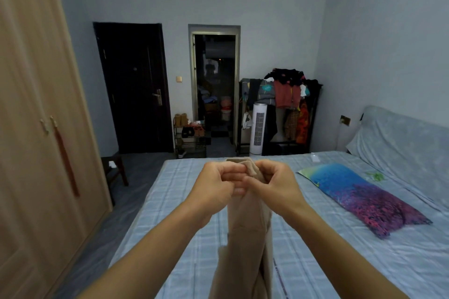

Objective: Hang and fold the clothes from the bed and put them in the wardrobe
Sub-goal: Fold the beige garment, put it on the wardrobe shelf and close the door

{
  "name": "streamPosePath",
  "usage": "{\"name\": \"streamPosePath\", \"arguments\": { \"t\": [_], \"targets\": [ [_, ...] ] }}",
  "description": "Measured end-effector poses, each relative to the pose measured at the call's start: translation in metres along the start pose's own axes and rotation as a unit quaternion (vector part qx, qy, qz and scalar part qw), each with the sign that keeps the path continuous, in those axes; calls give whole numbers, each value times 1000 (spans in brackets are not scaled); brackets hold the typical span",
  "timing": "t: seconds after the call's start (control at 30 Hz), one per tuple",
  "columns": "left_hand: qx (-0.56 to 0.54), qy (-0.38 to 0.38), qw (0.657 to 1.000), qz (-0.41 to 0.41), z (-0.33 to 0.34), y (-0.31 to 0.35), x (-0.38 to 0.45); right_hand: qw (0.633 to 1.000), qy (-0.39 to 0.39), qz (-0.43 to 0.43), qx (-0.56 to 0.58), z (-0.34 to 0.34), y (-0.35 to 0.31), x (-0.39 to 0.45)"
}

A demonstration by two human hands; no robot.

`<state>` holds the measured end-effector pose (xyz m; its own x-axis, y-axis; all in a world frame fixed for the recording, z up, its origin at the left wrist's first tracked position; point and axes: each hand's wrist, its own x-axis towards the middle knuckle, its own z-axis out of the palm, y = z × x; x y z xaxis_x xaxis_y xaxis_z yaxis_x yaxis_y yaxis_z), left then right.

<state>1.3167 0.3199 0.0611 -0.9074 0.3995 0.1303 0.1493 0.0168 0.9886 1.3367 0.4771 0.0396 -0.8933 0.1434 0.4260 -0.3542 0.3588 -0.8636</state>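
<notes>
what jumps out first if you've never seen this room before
Dead centre, the left hand and right hand pinch the top of a beige garment that hangs down over the blue checked bed. To the right on the bed lies a vivid blue and purple pillow. The closed wooden wardrobe fills the left edge.

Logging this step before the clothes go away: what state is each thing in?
Beige garment: held up, hanging over the bed.
Left hand: grips its top.
Right hand: grips its top.
Wardrobe: doors closed.
Dark door: closed.
Clothes rack: loaded.
</notes>
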Motion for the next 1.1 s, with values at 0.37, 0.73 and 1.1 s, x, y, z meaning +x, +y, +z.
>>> {"name": "streamPosePath", "arguments": {
  "t": [0.37, 0.73, 1.1],
  "targets": [
    [399, -16, 890, 219, -30, -2, 9, 995, -81, -45, 30, -10, 3, -4],
    [364, -41, 914, 173, -21, 7, 19, 999, -19, -40, 29, -13, 32, -27],
    [340, -32, 927, 157, -27, 19, 24, 996, -67, -34, 55, -3, 91, -61]
  ]
}}
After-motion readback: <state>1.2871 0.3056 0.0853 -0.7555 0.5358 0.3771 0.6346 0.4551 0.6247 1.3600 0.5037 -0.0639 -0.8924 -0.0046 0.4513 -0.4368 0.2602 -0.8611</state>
